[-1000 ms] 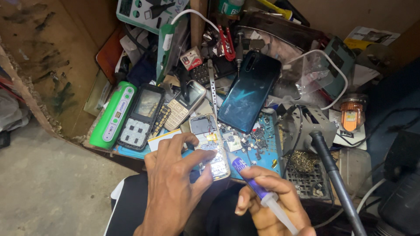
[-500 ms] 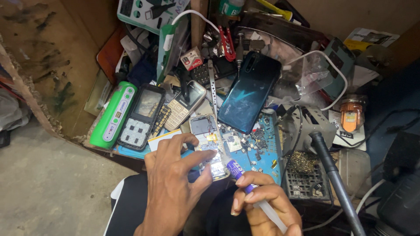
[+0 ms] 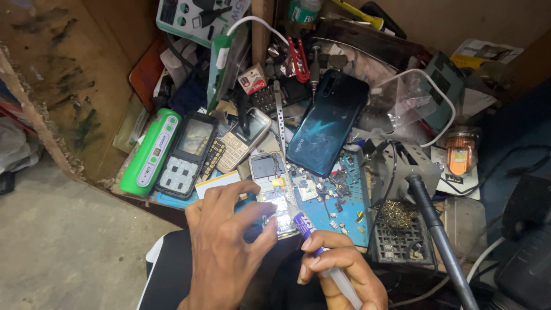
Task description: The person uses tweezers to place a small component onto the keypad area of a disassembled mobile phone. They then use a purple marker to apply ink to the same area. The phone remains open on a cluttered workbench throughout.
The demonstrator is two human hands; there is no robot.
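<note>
Opened keypad phone (image 3: pixel 274 195), circuit board exposed, lying lengthwise toward 12 o'clock on the blue mat (image 3: pixel 350 201); purple-tipped syringe (image 3: pixel 321 252) angled at 5 o'clock, tip touching its lower end.

opened phone (image 3: pixel 274 192) on mat (image 3: pixel 350 206) — smartphone (image 3: pixel 327 123) behind | keypad phones (image 3: pixel 215 149) left — soldering iron (image 3: pixel 439 241) right

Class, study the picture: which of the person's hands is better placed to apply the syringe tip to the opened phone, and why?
Probably the right hand: it grips the syringe, tip beside the opened phone. The left hand pinches the phone's edge, steadying it.
</note>
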